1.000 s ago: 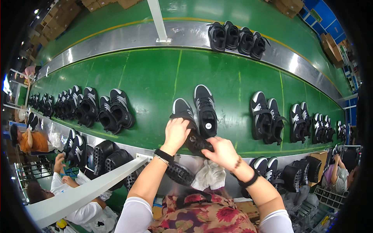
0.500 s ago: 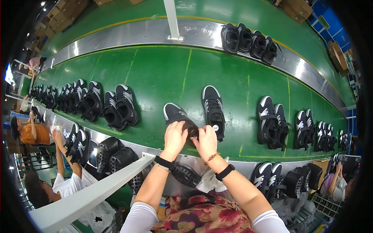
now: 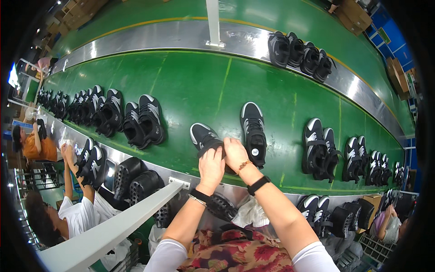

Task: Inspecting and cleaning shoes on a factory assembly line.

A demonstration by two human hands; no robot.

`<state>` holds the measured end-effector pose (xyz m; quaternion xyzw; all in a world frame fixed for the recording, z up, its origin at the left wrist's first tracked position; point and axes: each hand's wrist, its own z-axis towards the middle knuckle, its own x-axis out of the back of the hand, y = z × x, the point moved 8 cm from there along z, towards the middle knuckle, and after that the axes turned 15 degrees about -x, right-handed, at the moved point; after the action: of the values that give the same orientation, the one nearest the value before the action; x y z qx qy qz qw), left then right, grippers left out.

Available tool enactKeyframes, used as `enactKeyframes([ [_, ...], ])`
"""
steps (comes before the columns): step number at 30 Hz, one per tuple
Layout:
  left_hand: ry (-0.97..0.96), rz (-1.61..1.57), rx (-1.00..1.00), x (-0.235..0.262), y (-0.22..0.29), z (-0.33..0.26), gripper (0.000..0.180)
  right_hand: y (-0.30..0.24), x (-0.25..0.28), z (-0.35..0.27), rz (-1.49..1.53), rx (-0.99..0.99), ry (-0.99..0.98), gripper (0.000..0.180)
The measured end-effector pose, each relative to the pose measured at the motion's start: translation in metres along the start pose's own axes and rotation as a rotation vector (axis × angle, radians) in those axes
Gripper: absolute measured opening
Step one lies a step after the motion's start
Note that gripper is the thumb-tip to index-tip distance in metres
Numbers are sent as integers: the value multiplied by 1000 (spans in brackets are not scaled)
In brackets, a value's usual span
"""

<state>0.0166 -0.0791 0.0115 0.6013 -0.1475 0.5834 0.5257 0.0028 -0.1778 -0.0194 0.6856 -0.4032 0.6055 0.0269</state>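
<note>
While both hands press down together on it, the black low-cut sneaker with a white toe cap (image 3: 205, 138) lies on the green conveyor belt (image 3: 190, 86), near the belt's front metal rim (image 3: 136, 156). The left hand (image 3: 212, 166) covers the heel end and collar, fingers curled over the opening; the right hand (image 3: 235, 154) sits touching it on the inner side, fingers folded onto the same collar. Both appear clamped on the shoe's rear half, though the fingertips are hidden.

The shoe looks light, with a soft fabric upper that would give under a pinch and a firmer rubber sole; the collar and heel counter seem the surest places to hold, as the toe cap looks smooth. Its long axis runs slantwise across the belt, toe pointing away from the person and to their left, heel toward them.

Just beside it on the right, its black mate with a round tag (image 3: 253, 133) lies toe pointing away, nearly square to the rim. Further pairs of black sneakers (image 3: 140, 120) line the belt on both sides, and more pairs (image 3: 319, 145) stand to the right. Below the rim, a white bar (image 3: 113, 226) crosses, and a person in a white shirt (image 3: 77, 213) works at the left.
</note>
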Motion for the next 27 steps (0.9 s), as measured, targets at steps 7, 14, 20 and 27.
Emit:
enactKeyframes([
  [7,240,-12,55,17,8,-19,37,32,7,-6,883,-129,-91,28],
  [14,627,-352,631,20,-49,-93,29,6,-4,9,631,-108,-196,23],
  [20,610,-1488,1141,-49,-69,-103,18,-7,-1,10,432,-67,-202,22],
  [27,595,-1662,1225,-68,-70,-106,12,-11,-2,7,445,-50,-125,22],
])
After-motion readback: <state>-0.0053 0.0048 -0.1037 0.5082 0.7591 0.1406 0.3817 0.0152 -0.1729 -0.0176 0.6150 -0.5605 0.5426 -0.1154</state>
